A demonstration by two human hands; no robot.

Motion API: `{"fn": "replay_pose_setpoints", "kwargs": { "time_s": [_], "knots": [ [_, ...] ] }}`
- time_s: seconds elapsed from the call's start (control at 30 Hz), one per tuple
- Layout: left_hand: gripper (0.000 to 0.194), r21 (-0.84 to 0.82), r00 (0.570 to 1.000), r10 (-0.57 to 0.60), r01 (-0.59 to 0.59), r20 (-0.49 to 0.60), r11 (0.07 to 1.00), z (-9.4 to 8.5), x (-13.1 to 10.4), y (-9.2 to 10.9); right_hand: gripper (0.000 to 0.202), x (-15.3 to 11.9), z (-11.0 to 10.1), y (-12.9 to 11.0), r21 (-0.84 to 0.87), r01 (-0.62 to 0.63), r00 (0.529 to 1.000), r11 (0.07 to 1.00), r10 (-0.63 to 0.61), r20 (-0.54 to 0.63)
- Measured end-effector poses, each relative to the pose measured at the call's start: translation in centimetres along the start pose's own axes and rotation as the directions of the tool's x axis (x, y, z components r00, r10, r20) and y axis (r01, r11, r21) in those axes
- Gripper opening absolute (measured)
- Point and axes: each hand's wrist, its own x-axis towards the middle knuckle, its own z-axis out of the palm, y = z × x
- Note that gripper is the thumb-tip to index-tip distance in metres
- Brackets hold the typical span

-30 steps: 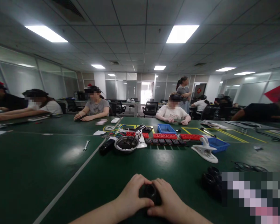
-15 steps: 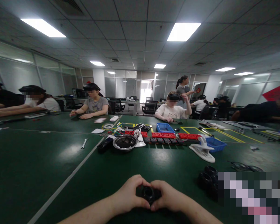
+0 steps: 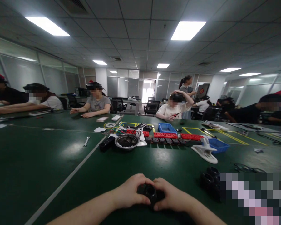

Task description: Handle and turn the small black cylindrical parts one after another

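Between my two hands, just above or on the green table, is a black rounded part with a ring-shaped opening on top. Its exact kind I cannot make out. My left hand grips it from the left, thumb in front and fingers curled behind. From the other side my right hand closes on the same part, its thumb low at the front. The fingers hide much of its sides. Off to the right stand several similar glossy black parts with round openings, partly covered by a blurred patch.
Across the table ahead lie a metal bowl, a black handheld device, red strips, blue bins and a white clamp-like stand. A wrench lies left, cables right. Several people sit around.
The view has shifted slightly, so the table things sit a little further right. Both hands keep hold of the black part. Opposite, a person's raised hand has moved onto their head.
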Motion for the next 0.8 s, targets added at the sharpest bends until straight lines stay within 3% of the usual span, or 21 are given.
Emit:
{"fn": "replay_pose_setpoints", "kwargs": {
  "time_s": [0.13, 0.23, 0.33, 0.47, 0.53, 0.63, 0.73, 0.8],
  "knots": [
    [0.046, -0.044, 0.998, -0.055, 0.056, 0.018, 0.997, 0.2, 0.1, 0.1, 0.034, 0.1, 0.0, 0.6, 0.019, 0.041, 0.999, 0.999, -0.04, -0.028],
    [0.044, -0.04, 0.994, -0.093, 0.091, -0.05, 0.995, 1.0, -0.1, 0.1, 0.04, 0.4, 1.0, 0.2, -0.079, -0.079, 0.989, 0.994, 0.068, -0.135],
    [0.041, -0.027, 0.972, -0.162, 0.16, -0.17, 0.987, 1.7, -0.1, 0.2, 0.048, 0.8, 2.2, -0.5, -0.183, -0.24, 0.947, 0.953, 0.189, -0.259],
    [0.038, -0.013, 0.953, -0.192, 0.194, -0.235, 0.981, 2.0, 0.0, 0.3, 0.051, 0.7, 3.0, -1.2, -0.279, -0.284, 0.923, 0.917, 0.183, -0.34],
    [0.036, -0.017, 0.964, -0.168, 0.168, -0.205, 0.986, 1.8, -0.1, 0.3, 0.055, 0.5, 2.6, -1.2, -0.253, -0.233, 0.937, 0.939, 0.147, -0.316],
    [0.037, -0.01, 0.987, -0.106, 0.106, -0.12, 0.994, 1.2, -0.2, 0.2, 0.064, 0.0, 1.3, -1.1, -0.11, -0.105, 0.983, 0.988, 0.087, -0.16],
    [0.041, -0.011, 0.998, -0.049, 0.049, -0.034, 0.999, 0.5, -0.3, 0.0, 0.049, -0.3, 0.0, -0.7, 0.029, -0.035, 0.999, 0.999, 0.036, -0.015],
    [0.043, -0.034, 1.0, -0.028, 0.028, 0.001, 0.999, 0.3, -0.3, -0.1, 0.036, -0.3, -0.3, -0.3, 0.075, -0.033, 0.999, 0.997, 0.033, -0.005]
  ]
}}
